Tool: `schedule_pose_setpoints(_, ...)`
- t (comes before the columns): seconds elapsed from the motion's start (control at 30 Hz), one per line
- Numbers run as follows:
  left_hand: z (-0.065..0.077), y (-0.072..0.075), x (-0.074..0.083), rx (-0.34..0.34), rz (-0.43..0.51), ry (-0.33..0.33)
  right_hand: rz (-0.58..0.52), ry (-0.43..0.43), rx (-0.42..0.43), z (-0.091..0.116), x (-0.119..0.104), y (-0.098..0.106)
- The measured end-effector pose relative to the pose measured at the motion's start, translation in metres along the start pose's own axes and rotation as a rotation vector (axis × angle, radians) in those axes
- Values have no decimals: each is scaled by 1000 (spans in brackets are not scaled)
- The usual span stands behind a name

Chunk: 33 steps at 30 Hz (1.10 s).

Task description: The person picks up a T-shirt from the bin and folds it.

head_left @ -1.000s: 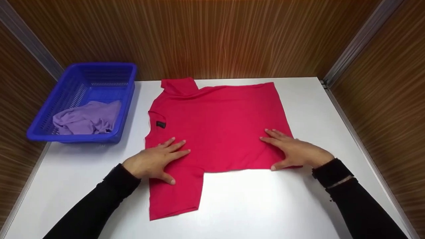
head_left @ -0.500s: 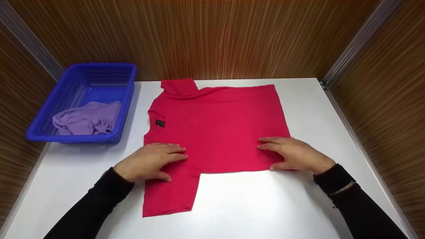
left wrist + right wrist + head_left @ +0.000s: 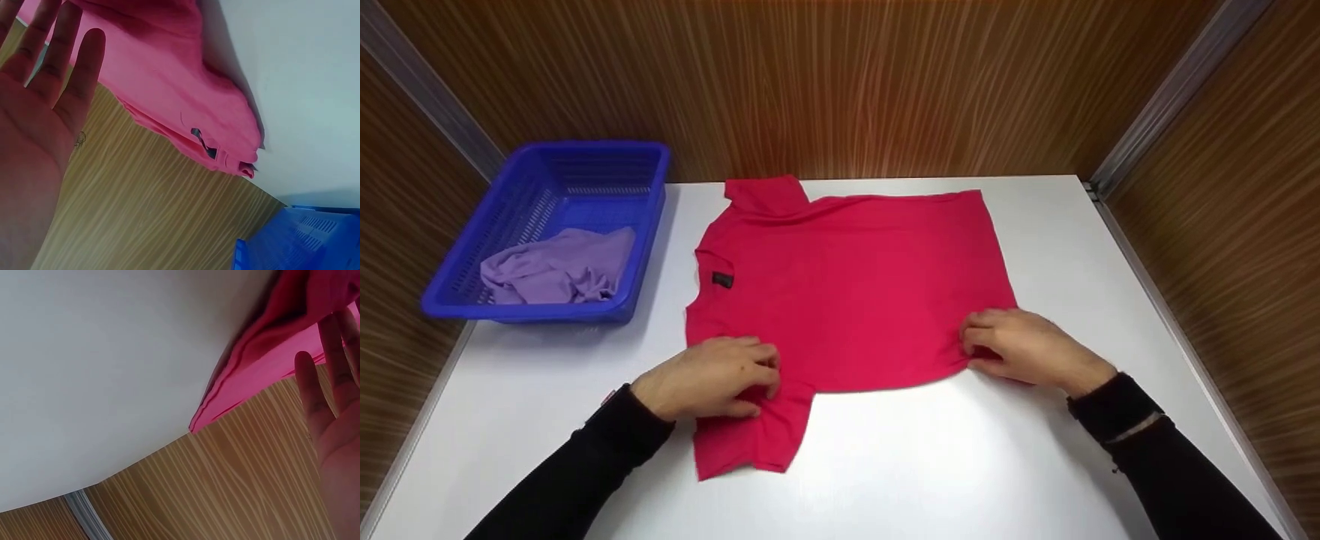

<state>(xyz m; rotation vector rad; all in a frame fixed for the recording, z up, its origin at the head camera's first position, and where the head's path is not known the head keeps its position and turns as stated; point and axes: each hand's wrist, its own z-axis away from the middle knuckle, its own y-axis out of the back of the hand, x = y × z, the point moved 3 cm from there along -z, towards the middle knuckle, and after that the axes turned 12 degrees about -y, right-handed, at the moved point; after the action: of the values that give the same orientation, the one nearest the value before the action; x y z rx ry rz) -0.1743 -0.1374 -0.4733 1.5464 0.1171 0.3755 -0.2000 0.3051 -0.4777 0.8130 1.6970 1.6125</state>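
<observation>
A red T-shirt (image 3: pixel 870 277) lies spread sideways on the white table, its neckline with a dark label (image 3: pixel 722 280) to the left and its hem to the right. My left hand (image 3: pixel 709 379) pinches cloth near the shoulder, and the near sleeve (image 3: pixel 742 450) is creased below it. At the near hem corner my right hand (image 3: pixel 1031 346) grips the cloth with curled fingers, and the edge there bunches up. In the left wrist view the shirt's neckline (image 3: pixel 202 143) shows beyond the fingers. The right wrist view shows the far hem corner (image 3: pixel 225 399).
At the left stands a blue plastic basket (image 3: pixel 652 225) with a crumpled lilac cloth (image 3: pixel 559 266) inside. Wood-grain panels (image 3: pixel 840 90) wall the white table (image 3: pixel 907 465) at the back and both sides.
Both hands lay flat with spread fingers on the shirt; now the fingers have curled and gathered the cloth. The near sleeve has crumpled and its edge has drawn up slightly.
</observation>
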Motion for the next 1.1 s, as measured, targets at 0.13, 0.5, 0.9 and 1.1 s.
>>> schedule_pose_setpoints(0.13, -3, -2, 1, 29, -31, -19, 50, -7, 40, -1, 1, 0)
schedule_pose_setpoints(0.5, 2, 18, -12, 240, 5, 217, 100, -137, 85, -4, 10, 8)
schedule_pose_setpoints(0.9, 6, 31, -21, 232, 252, 342, -82, -243, -137, -4, 11, 25)
schedule_pose_setpoints(1.1, 5, 30, -35, 221, 197, 366, -37, -276, -132, -10, 23, 26)
